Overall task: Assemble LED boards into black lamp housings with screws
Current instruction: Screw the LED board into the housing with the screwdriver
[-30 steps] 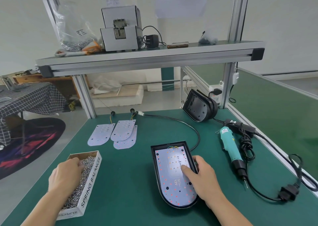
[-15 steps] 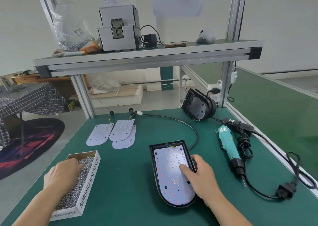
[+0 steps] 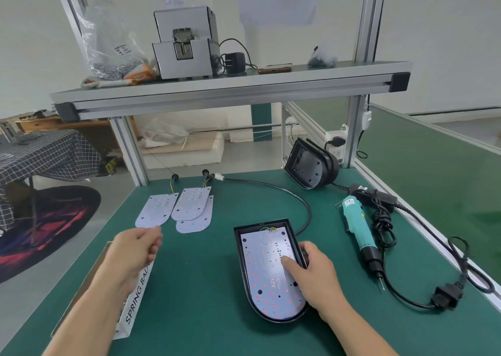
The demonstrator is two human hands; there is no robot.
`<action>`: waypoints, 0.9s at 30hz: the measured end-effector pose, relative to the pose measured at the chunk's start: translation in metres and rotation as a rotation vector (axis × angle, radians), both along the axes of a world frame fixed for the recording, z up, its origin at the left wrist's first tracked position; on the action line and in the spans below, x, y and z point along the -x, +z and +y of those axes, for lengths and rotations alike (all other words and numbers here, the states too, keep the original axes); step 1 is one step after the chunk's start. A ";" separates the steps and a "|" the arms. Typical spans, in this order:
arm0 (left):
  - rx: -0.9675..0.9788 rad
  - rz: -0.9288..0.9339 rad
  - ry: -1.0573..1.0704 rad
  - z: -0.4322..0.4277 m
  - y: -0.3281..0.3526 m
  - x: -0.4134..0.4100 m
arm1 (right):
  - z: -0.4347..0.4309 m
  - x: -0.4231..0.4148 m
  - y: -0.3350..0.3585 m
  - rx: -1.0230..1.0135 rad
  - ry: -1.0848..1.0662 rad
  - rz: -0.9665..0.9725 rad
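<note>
A phone (image 3: 274, 68) lies on the shelf (image 3: 217, 93) beside a black adapter (image 3: 235, 62).

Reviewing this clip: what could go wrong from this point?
1. The left hand is blurred, fingers curled, above the screw box; anything it carries, too small to see, could spill onto the green mat.
2. The right hand pins the LED board in the black housing with one fingertip; reaching for the electric screwdriver could let the board shift.
</note>
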State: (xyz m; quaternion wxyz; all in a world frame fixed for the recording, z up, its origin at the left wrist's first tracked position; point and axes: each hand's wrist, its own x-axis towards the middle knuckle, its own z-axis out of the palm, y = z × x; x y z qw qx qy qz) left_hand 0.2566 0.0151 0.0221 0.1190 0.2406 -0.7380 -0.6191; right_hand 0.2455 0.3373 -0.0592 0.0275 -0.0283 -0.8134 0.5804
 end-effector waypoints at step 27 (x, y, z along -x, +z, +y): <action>-0.886 -0.142 -0.311 0.168 -0.038 0.011 | 0.102 0.058 0.049 -0.756 -0.307 -0.095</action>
